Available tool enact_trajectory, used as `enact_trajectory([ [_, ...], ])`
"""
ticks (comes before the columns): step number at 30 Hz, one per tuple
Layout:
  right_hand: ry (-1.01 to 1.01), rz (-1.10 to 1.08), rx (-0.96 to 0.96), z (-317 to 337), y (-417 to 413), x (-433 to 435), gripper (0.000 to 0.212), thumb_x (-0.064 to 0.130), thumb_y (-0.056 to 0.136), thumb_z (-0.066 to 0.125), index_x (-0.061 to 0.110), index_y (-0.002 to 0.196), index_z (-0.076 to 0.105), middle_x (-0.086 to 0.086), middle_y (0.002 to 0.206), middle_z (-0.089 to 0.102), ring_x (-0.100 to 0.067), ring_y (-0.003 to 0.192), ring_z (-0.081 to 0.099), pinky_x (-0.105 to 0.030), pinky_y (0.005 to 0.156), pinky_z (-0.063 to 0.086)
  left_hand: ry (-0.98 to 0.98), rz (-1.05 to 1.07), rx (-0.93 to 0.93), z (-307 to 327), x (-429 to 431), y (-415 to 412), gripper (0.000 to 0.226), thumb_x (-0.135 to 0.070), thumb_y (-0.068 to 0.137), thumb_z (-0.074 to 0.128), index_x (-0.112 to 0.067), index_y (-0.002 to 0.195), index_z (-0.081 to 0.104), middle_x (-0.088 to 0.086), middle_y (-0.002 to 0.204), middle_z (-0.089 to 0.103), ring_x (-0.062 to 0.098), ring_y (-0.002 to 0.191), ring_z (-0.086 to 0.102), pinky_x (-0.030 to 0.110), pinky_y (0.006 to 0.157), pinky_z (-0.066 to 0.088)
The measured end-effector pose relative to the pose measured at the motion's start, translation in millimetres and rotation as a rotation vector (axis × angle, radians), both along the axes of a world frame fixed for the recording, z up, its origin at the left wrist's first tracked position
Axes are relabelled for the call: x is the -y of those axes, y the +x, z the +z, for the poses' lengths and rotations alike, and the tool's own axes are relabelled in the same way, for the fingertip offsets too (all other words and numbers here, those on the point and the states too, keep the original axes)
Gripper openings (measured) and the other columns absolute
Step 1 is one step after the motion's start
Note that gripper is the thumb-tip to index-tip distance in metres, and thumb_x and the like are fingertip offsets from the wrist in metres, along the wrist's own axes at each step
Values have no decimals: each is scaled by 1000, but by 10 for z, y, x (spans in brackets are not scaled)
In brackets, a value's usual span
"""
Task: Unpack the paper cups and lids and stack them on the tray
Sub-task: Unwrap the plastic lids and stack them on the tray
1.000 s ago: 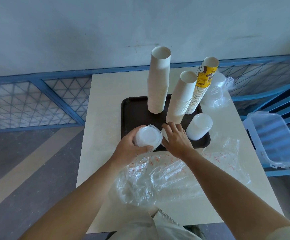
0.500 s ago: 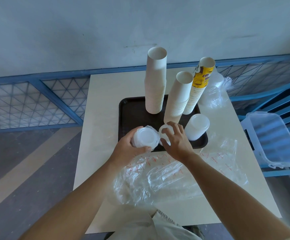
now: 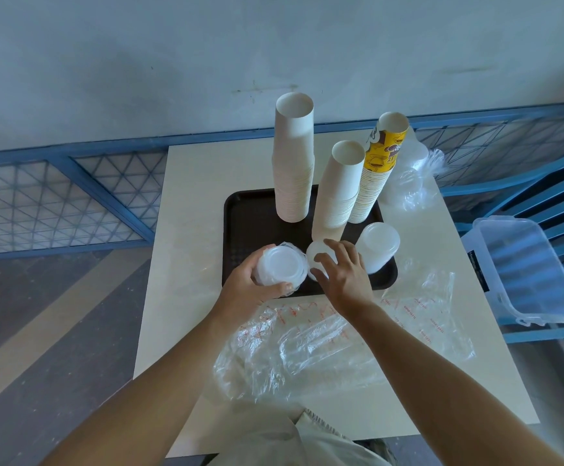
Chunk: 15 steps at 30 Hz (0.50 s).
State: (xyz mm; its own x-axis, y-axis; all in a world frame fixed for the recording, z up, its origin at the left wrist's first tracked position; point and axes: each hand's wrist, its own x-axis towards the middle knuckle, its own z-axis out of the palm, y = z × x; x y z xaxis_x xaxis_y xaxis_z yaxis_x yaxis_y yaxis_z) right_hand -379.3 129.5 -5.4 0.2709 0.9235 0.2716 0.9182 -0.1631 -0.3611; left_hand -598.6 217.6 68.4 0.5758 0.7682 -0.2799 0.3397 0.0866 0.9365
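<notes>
A dark tray [image 3: 240,223] on the pale table [image 3: 186,196] carries three tall cup stacks: a white stack [image 3: 294,163], a second white stack [image 3: 338,193] and a yellow-printed stack [image 3: 375,169]. A stack of clear lids [image 3: 380,245] stands at the tray's right front. My left hand [image 3: 250,287] grips a plastic-wrapped stack of lids [image 3: 280,264] over the tray's front edge. My right hand [image 3: 344,274] hovers over a small pile of lids [image 3: 317,253] on the tray, fingers spread and slightly bent, touching it.
Crumpled clear wrapping [image 3: 307,348] covers the near part of the table. Another bag with lids [image 3: 412,183] lies at the back right. A clear plastic bin [image 3: 523,270] sits on a blue chair to the right. A blue railing [image 3: 72,196] runs behind.
My right hand has opened and lifted slightly off the small lid pile. The left hand keeps hold of the wrapped lids in about the same place.
</notes>
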Motion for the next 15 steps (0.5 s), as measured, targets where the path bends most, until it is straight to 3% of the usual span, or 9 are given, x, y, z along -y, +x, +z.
enact_trajectory([
  [5,2,-2,-22,2,-42,-18,28,23,89,81,12,113,71,-17,140,60,-38,128,55,-55,102,55,-4,3,-3,-46,-12,6,74,-35,79,93,-41,143,55,-16,131,63,12,127,59,31,105,55],
  [11,34,26,-107,134,-13,-8,33,23,90,80,10,117,68,-15,145,57,-37,133,51,-57,103,53,-17,13,6,-49,-23,-8,75,-35,78,94,-39,143,55,-15,130,63,10,125,59,26,102,56],
  [15,213,-17,-207,488,-139,-21,26,8,91,64,5,117,67,-13,132,62,-33,117,56,-47,96,55,-12,37,-17,-54,-61,-26,77,-35,77,94,-41,142,53,-14,133,59,14,126,56,28,100,57],
])
